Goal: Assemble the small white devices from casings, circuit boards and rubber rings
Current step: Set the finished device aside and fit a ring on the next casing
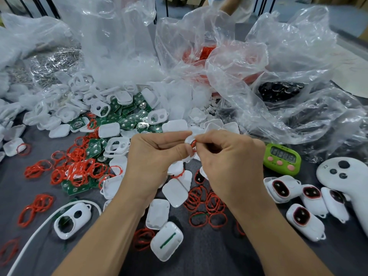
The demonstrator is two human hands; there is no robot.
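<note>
You're holding a small white casing (188,140) with a red rubber ring (193,145) at its rim, mid-scene. Loose red rings (79,170) heap at the left among green circuit boards (127,118). Empty white shells (175,193) lie scattered near, and assembled devices (279,188) with dark windows sit right.

Two hands in view, left hand (151,154) and right hand (229,156); pinched between them one white casing (188,140), one red ring (194,144). Right of the right hand: one green timer (282,158), one white controller (342,176), four assembled devices (302,218). Left of the left hand: one white cable (39,226); loose rings (77,172), circuit boards (127,122), empty casings (59,131) beyond counting.
</note>
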